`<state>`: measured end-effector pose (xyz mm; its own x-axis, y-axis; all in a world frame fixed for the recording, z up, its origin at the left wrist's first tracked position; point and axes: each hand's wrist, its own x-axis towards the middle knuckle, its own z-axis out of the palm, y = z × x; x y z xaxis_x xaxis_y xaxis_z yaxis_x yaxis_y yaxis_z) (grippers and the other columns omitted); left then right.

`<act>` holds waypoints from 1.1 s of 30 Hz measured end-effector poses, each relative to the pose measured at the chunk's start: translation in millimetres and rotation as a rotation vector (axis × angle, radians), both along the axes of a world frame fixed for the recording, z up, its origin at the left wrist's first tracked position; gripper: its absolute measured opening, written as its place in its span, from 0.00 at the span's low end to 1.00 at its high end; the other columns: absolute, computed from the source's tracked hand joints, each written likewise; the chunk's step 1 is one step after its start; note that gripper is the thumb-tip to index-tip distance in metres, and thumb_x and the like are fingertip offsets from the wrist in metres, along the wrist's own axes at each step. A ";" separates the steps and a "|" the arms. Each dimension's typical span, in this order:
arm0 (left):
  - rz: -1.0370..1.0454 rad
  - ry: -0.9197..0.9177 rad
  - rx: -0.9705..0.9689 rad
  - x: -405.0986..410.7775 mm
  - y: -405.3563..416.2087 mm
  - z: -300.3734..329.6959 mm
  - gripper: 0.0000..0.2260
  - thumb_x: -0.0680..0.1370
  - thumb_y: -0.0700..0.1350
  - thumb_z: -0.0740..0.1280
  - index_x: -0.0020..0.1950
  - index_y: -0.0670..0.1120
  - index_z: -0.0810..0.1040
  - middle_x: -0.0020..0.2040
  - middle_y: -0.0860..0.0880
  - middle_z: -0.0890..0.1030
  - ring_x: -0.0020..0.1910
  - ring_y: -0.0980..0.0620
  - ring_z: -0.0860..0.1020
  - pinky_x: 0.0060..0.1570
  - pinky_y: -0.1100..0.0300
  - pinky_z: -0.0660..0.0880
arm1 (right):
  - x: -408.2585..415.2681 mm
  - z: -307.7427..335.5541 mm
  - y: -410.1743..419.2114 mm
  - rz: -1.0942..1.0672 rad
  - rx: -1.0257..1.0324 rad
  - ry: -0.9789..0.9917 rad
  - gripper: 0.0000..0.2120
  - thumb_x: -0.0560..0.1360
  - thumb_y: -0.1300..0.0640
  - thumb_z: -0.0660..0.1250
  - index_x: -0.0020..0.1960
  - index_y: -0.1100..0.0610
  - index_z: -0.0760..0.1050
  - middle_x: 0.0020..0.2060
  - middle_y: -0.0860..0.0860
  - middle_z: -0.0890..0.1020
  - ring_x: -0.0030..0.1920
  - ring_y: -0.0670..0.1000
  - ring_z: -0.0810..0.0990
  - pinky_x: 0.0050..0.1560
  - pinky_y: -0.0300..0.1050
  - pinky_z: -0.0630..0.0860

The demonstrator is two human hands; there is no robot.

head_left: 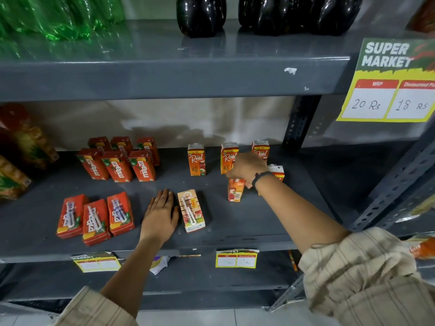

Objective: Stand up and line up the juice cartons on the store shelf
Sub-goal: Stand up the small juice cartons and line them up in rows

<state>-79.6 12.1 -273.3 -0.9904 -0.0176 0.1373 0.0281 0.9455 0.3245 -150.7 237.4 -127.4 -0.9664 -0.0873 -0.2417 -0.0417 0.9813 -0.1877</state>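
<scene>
Left hand [161, 214] lies flat and released on the grey shelf [235, 222], just beside a flat-lying orange carton [191, 210] near the front edge; three red cartons [95, 218] lie flat on its other side. Right hand [247, 169] grips the top of an upright carton [235, 190], with three standing Real cartons [196, 160] just behind it. Bare shelf lies open between the hands and toward the right upright post [301, 121].
</scene>
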 end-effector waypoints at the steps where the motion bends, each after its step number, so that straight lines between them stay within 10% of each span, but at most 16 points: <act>1: 0.000 -0.002 0.000 0.0 -0.1 0.3 0.23 0.79 0.47 0.55 0.73 0.42 0.56 0.75 0.43 0.58 0.75 0.46 0.54 0.74 0.52 0.50 | -0.9 5.8 1.8 0.067 0.040 0.015 0.13 0.74 0.51 0.69 0.37 0.58 0.71 0.42 0.56 0.79 0.41 0.56 0.80 0.35 0.43 0.75; 5: -0.003 -0.002 0.005 0.6 -0.9 0.3 0.23 0.79 0.47 0.55 0.73 0.41 0.57 0.75 0.42 0.59 0.75 0.45 0.55 0.75 0.50 0.51 | -5.4 23.2 9.1 0.320 0.163 0.080 0.16 0.72 0.66 0.70 0.59 0.59 0.77 0.57 0.59 0.78 0.53 0.58 0.79 0.44 0.46 0.75; 18: -0.011 -0.044 -0.024 2.8 -0.3 5.5 0.23 0.80 0.47 0.53 0.73 0.41 0.55 0.76 0.43 0.58 0.75 0.46 0.54 0.75 0.51 0.50 | 5.1 11.1 18.3 0.602 0.331 0.205 0.24 0.72 0.62 0.71 0.66 0.55 0.71 0.60 0.56 0.76 0.57 0.58 0.77 0.48 0.49 0.75; 23: 0.003 -0.049 -0.036 16.6 -0.1 5.6 0.23 0.80 0.47 0.51 0.73 0.41 0.54 0.76 0.42 0.57 0.75 0.46 0.54 0.74 0.51 0.50 | 31.7 2.1 -10.0 0.957 0.237 0.472 0.23 0.71 0.64 0.70 0.65 0.56 0.73 0.63 0.54 0.76 0.67 0.57 0.71 0.63 0.56 0.71; 33: 0.042 -0.021 -0.032 26.1 -2.5 4.3 0.35 0.69 0.55 0.38 0.72 0.40 0.59 0.74 0.41 0.62 0.74 0.44 0.58 0.73 0.52 0.53 | 59.3 -74.5 -49.4 1.418 0.305 0.437 0.12 0.69 0.67 0.67 0.50 0.57 0.78 0.49 0.56 0.82 0.58 0.57 0.79 0.48 0.53 0.77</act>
<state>-53.5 9.5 -269.0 -0.9915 -0.0551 0.1180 -0.0181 0.9556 0.2942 -91.4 188.0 -201.9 -0.1272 -0.9809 -0.1471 -0.9548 0.0809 0.2861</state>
